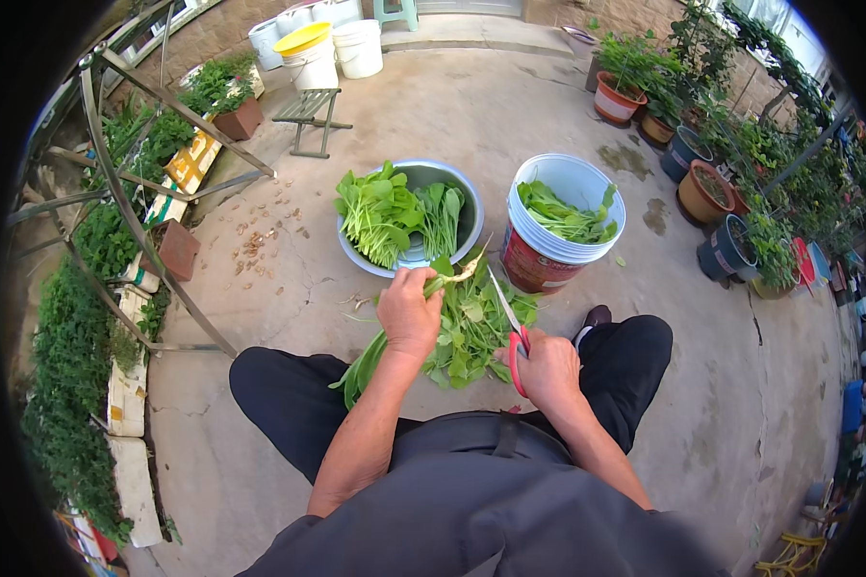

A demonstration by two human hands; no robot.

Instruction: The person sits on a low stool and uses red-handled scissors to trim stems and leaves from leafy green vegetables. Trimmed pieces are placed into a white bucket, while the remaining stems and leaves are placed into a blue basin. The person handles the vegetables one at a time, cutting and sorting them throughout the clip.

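My left hand [410, 309] grips a leafy green plant [366, 366] by its stem, with the pale root [469, 270] sticking out to the right and the leaves hanging below my wrist. In my right hand [548, 368] are red-handled scissors [509, 306], whose blades point up and away, just right of the root. A heap of green leaves [469, 332] lies on the ground between my legs. Beyond it, a metal basin [474, 241] holds bundled greens [382, 216]. To its right, a white plastic bucket [599, 249] contains more loose leaves [566, 213].
A folding stool [309, 108] stands at the far left near white buckets [359, 50], one topped by a yellow basin [303, 37]. Metal tubing [108, 159] and planters [126, 360] line the left. Potted plants [703, 187] edge the right. Small dry bits [256, 249] lie scattered on the concrete.
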